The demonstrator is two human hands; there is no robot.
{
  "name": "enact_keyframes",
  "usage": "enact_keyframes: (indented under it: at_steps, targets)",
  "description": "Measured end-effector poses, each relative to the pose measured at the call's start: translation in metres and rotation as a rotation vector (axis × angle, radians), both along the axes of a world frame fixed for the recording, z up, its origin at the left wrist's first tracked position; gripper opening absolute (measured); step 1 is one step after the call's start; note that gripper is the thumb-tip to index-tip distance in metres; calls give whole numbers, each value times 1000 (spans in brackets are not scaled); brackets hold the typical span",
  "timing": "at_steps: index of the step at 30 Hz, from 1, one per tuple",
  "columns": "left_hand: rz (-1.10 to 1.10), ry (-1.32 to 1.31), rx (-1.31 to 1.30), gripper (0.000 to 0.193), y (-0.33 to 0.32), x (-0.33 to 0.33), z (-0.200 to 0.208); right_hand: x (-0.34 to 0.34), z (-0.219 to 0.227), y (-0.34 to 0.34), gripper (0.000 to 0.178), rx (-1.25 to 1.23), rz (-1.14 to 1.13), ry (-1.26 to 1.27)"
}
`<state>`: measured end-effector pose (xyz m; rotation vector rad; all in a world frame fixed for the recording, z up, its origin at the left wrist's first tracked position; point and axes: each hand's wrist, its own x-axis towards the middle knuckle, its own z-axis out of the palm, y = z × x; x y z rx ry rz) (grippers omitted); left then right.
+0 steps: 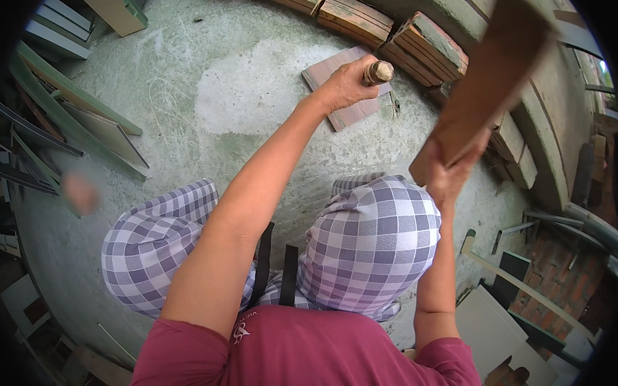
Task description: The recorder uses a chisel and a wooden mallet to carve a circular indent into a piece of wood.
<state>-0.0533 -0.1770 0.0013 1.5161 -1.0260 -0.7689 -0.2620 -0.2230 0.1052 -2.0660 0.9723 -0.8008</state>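
My left hand (346, 86) is closed around the round wooden handle of a chisel (378, 73), its worn butt end facing up. The hand covers the chisel's blade, so its tip is hidden. Beneath it a small board (356, 115) with a pinkish-brown wood-grain face lies flat on the concrete floor. Off to the right, my right hand (452, 164) grips the narrower lower end of a brown wooden plank (486, 75). The plank is raised and tilted, its wide end up and away from me, smeared by motion. It is apart from the chisel.
Stacked bricks or tiles (356, 17) line a concrete ledge (547, 124) beyond the board. Leaning panels and boards (88, 116) stand at the left. More panels (490, 323) and strips lie at the lower right. My checked-trousered knees (373, 242) flank the work. A blurred round spot (80, 192) shows at left.
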Motion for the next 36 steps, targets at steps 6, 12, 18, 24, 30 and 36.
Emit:
enact_keyframes:
  at_steps: [6,12,18,24,30,36]
  targets:
    - [34,32,5,33,4,-10,-5,0,21,-4,83,29,168,395]
    - [-21,125,73,32,6,-10,6,-2,56,-18,85,-247,57,-35]
    - [-23,56,41,34,7,-7,-2,-20,-3,-1,82,121,110,131]
    - [124,-44,-27,44,16,17,-6,-26,-12,7,85,219,-58,-17]
    - [124,19,-24,41,7,14,-5,-30,-20,7,84,240,-84,-29]
    - [162,8,-43,36,5,13,-17,-23,-17,16,83,290,-82,-16]
